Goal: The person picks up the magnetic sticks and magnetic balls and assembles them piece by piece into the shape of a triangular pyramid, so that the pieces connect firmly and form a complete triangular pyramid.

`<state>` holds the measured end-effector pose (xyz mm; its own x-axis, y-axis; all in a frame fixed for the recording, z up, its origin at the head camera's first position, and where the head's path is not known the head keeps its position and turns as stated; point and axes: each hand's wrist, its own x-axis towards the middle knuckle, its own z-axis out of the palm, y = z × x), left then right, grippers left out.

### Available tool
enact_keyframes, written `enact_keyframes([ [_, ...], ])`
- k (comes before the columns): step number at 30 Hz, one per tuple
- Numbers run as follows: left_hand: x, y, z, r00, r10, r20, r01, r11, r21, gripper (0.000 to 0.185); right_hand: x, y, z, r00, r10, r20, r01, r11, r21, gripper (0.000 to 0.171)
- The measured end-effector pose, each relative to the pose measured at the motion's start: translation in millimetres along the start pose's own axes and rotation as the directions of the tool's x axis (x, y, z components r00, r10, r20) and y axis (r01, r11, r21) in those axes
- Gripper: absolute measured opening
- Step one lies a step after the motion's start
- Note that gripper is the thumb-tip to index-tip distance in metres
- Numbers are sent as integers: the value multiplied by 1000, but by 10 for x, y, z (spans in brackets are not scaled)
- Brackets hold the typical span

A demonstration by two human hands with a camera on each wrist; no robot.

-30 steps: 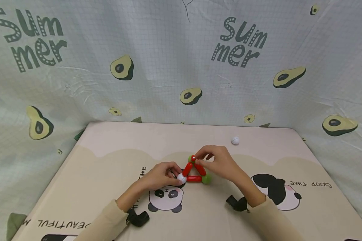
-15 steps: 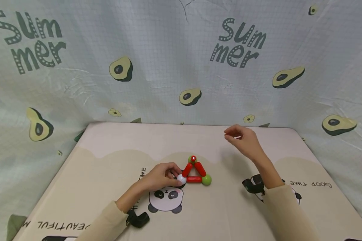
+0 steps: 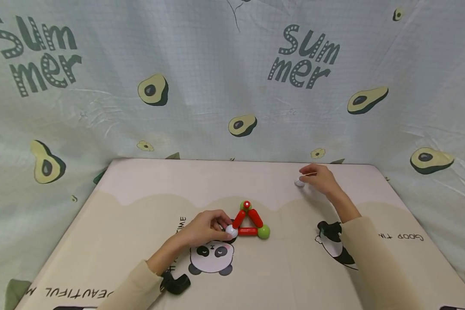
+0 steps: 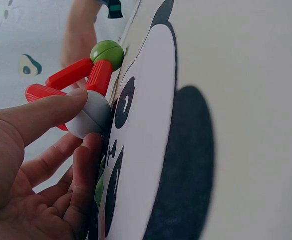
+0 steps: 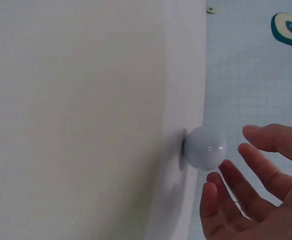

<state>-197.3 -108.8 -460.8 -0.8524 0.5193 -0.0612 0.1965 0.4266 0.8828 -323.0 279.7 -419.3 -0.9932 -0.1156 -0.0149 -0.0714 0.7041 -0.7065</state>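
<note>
My left hand (image 3: 205, 227) pinches a white ball (image 4: 91, 116) between thumb and fingers. That ball forms the left corner of a small triangle of red rods (image 3: 248, 231). A green ball (image 3: 263, 231) makes the right corner, and another, partly hidden, lies at the far corner under a red rod (image 3: 246, 204) that points up with a pale dot on its end. Towards the back of the table, my right hand (image 3: 320, 178) reaches over a loose white ball (image 5: 205, 148). Its fingers are spread beside the ball, with a gap from the thumb in the right wrist view.
The table (image 3: 139, 181) has a beige and pink cover printed with pandas and lettering. Behind it hangs a pale curtain (image 3: 201, 51) with avocado prints. A black wrist-camera mount (image 3: 176, 284) sits at the left wrist.
My right hand has left the rod at the triangle's far corner and moved right and back to the loose white ball. The left hand keeps its hold on the corner ball.
</note>
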Motion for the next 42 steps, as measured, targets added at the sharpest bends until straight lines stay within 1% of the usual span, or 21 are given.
enact_keyframes([
  [4,-4,4,0,1000,-1,0,1,1000,-10,28,35,47,54,999,24,44,-24,1000,-9,43],
  [10,-2,4,-5,1000,-4,2,4,1000,-17,28,57,90,118,996,20,83,-18,1000,-25,42],
  [22,-17,6,-22,1000,2,-2,-2,1000,-21,28,43,135,129,997,-19,70,21,999,-28,40],
  [25,-22,2,-22,1000,10,-1,-10,1000,-21,28,32,142,136,998,-21,61,23,999,-30,39],
  [31,-12,-7,-9,1000,6,1,-6,1000,-19,28,4,142,149,998,-36,44,38,999,-39,38],
  [37,-8,-15,-6,1000,7,0,-7,1000,-21,28,-18,70,167,996,-78,44,80,996,-46,37],
  [42,-14,-17,-6,1000,3,-1,-3,1000,-23,27,-67,-77,195,987,-156,48,158,986,-56,37],
])
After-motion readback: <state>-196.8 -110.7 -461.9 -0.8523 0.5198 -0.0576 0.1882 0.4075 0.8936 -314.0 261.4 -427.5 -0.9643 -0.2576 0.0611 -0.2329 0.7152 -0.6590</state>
